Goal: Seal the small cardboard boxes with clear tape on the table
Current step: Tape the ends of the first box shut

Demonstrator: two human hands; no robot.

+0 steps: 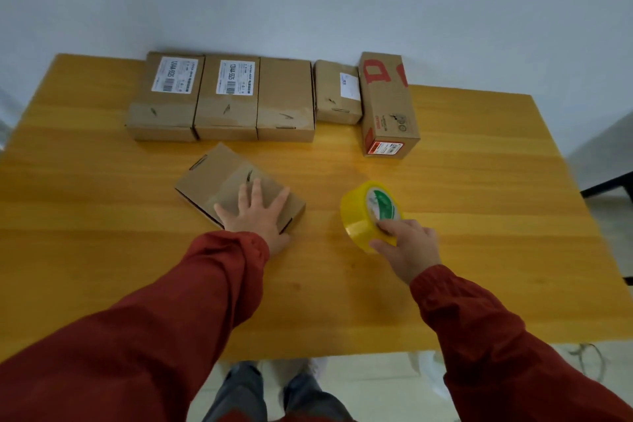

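Observation:
A small brown cardboard box (219, 181) lies turned at an angle near the middle of the yellow wooden table (479, 216). My left hand (257, 216) rests flat on its top with straight, spread fingers. To the right, a yellowish roll of tape (359, 216) with a green and white core label stands on its edge. My right hand (407, 247) grips the roll at its near side, one finger in the core.
Along the far edge stand three brown boxes side by side (226, 103), two with white labels, then a smaller box (337, 92) and a taller box with red print (388, 103). A wall rises right behind them. A dark chair (609, 181) shows at the right.

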